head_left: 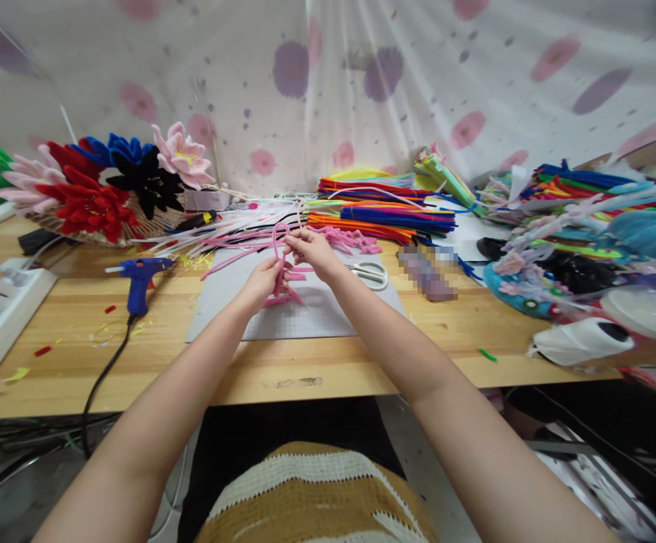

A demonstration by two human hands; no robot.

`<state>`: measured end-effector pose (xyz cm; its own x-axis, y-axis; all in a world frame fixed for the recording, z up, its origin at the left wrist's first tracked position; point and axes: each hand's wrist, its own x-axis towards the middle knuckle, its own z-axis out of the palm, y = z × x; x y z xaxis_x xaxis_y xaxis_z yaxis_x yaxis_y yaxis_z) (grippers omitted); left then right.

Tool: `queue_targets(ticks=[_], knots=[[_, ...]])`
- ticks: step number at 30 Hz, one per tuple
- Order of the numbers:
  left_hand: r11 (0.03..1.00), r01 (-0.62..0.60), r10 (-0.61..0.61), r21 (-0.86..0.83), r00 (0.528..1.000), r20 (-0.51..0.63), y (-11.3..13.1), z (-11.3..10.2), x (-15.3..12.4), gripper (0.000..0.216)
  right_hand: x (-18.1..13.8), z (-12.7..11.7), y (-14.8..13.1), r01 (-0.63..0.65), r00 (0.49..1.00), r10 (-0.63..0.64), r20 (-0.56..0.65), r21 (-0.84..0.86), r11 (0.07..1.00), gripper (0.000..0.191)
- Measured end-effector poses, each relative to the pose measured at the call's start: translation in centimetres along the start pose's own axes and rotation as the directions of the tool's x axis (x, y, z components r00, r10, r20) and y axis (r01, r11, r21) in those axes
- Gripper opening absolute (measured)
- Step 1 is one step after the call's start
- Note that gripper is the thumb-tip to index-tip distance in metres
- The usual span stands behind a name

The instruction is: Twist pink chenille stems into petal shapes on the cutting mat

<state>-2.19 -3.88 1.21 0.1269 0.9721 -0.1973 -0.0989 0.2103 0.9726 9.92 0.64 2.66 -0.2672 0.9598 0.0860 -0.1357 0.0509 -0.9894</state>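
My left hand (264,280) and my right hand (312,250) both grip a bent pink pipe cleaner piece (279,265) above a grey cutting mat (299,313) on the wooden table (305,369). The left hand pinches the lower looped part, the right hand pinches the upper end. More loose pink and white pipe cleaners (231,234) lie fanned out just behind the hands.
A blue glue gun (139,279) with a black cord lies left of the mat. White-handled scissors (370,273) lie right of my hands. Stacks of coloured pipe cleaners (384,207) sit behind, finished pipe-cleaner flowers (90,181) at back left, clutter and a white tape dispenser (580,341) at right.
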Motion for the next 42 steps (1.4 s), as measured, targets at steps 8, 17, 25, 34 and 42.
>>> queue_targets(ticks=[8, 17, 25, 34, 42], knots=[[0.989, -0.041, 0.042, 0.14, 0.999, -0.004, -0.5, -0.2, 0.3, 0.028, -0.2, -0.1, -0.3, -0.008, 1.0, 0.008, -0.003, -0.004, 1.0, 0.014], [0.367, -0.139, 0.228, 0.92, 0.972, 0.056, -1.7, -2.4, -0.7, 0.034, -0.2, -1.9, 1.8, -0.135, 0.984, 0.141, -0.11, 0.06, 0.989, 0.021], [0.281, -0.1, 0.148, 0.954, 0.987, 0.06, -1.7, -2.6, -1.4, 0.034, -0.4, -1.9, 4.6, -0.12, 0.955, 0.078, -0.287, -0.132, 0.984, 0.024], [0.108, 0.024, 0.156, 0.994, 0.987, -0.04, -0.8, -5.4, -1.9, 0.032, -2.2, -11.1, 1.8, -0.264, 0.962, 0.025, -0.274, -0.895, 0.359, 0.022], [-0.029, 0.015, 0.216, 0.999, 0.976, -0.008, -1.2, -6.0, -0.9, 0.033, -4.6, -13.7, 1.4, -0.215, 0.964, 0.14, -0.224, -0.973, -0.079, 0.039]])
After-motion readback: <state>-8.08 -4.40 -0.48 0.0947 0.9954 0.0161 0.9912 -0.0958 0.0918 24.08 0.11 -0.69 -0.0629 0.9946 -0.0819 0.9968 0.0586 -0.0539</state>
